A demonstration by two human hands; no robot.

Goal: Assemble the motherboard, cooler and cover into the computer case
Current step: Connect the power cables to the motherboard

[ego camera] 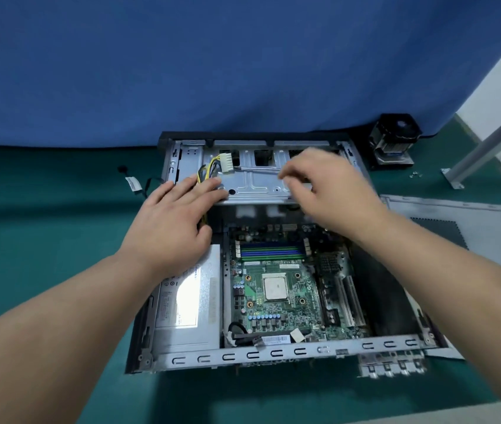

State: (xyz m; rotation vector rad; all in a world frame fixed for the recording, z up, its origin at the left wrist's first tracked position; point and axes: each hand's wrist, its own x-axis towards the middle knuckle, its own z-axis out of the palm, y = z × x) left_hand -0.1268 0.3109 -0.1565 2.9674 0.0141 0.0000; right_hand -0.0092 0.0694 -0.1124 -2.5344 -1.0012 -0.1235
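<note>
We see a green mat [44,228] backed by a blue cloth [182,62]. The computer case [243,353] lies open on the mat, its long axis running away from us, with the motherboard [276,289] flat inside. The cooler [394,142] and cover [472,221] sit at right. The left hand [172,221] presses flat, fingers straight, on the metal tray [255,185]; whether the blurred right hand [325,191] holds anything we cannot tell

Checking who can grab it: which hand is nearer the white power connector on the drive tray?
Left. The left hand lies just below-left of the white power connector; the right hand hovers farther right.
</note>
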